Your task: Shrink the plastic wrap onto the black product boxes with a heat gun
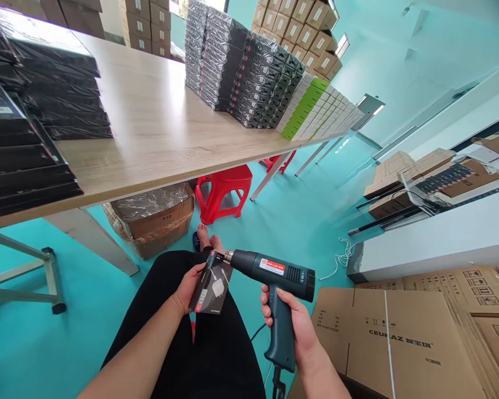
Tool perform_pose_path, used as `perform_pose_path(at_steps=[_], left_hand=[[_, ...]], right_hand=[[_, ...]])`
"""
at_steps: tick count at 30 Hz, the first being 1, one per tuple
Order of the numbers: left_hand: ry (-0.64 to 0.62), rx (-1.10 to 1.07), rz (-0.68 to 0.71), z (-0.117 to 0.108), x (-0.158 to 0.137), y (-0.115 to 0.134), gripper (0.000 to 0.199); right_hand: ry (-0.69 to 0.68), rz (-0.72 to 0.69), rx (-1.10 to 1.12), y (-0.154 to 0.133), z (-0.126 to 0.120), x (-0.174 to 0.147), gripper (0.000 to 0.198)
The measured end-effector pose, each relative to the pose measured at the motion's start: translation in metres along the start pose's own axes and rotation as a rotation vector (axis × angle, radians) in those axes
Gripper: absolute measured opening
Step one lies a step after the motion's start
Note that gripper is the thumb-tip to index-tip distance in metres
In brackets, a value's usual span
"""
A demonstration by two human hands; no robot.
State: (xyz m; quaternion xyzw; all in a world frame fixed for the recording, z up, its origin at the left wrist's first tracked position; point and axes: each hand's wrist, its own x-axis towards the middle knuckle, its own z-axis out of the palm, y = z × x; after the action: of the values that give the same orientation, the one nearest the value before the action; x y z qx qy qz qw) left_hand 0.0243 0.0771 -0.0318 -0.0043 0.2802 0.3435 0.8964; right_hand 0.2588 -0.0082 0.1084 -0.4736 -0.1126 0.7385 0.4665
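My left hand (188,289) grips a small black retail box (213,288) by its left side, above my lap. A white charger and cable are printed on its face. Wrapped round the handle of a dark green heat gun (280,277) is my right hand (289,316). The gun points left, its metal nozzle right at the box's upper right edge; whether they touch I cannot tell. A power cord runs down from the base of the handle.
A wooden table (149,127) carries stacks of film-wrapped black boxes (220,55) and white-and-green boxes (311,108). Underneath are a red stool (228,188) and an open carton (158,216). Flattened cardboard (391,338) stands at my right. A white cable (343,256) lies on the floor.
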Motion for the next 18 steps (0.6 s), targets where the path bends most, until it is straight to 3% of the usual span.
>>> perform_pose_path(at_steps=[7, 12, 18], left_hand=[[0.009, -0.041, 0.033, 0.001, -0.003, 0.002, 0.034], [0.025, -0.045, 0.047, 0.002, -0.005, 0.002, 0.035], [0.029, -0.046, 0.057, 0.001, -0.003, 0.004, 0.036]], right_hand=[[-0.21, 0.115, -0.681, -0.012, 0.022, -0.016, 0.029], [-0.042, -0.075, -0.646, -0.021, 0.036, -0.011, 0.03], [-0.3, 0.152, -0.788, -0.012, 0.033, -0.023, 0.021]])
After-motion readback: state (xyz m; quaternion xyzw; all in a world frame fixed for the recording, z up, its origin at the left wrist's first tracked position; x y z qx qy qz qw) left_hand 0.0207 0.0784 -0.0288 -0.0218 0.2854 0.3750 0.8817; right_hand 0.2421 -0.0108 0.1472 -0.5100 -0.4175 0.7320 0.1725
